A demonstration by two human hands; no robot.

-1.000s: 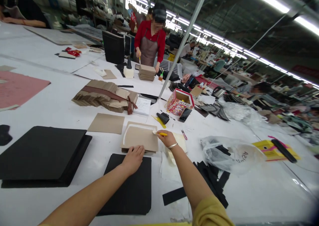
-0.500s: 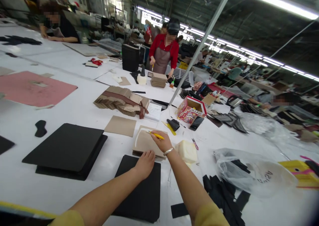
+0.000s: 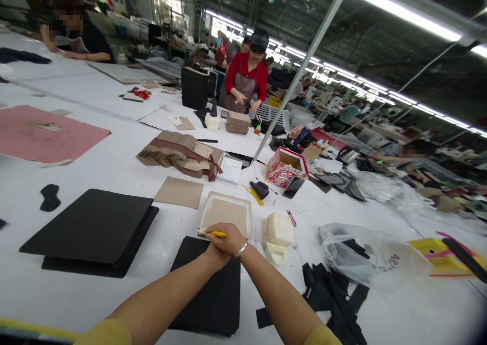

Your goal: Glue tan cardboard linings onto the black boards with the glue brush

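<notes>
My right hand (image 3: 229, 237) is closed on a yellow-handled brush (image 3: 216, 233), whose tip touches the lower left corner of a tan board (image 3: 226, 210). White glue runs in a band along the board's edges. My left hand (image 3: 216, 253) is at the near edge of the board, partly under my right hand, so its fingers are hidden. Below my hands lies a stack of black sheets (image 3: 213, 294). A cream plastic container (image 3: 279, 229) stands to the right of the board.
Another black stack (image 3: 91, 226) and a loose tan board (image 3: 178, 192) are at the left. Beyond are bundled tan pieces (image 3: 182, 154) and a red box (image 3: 285, 167). Black strips (image 3: 331, 299) and a plastic bag (image 3: 373, 256) lie right. A person in red (image 3: 247, 78) works across the table.
My right hand has moved the brush from the board's top edge down to its near left corner. The glue band now runs along more edges. The view has shifted slightly.
</notes>
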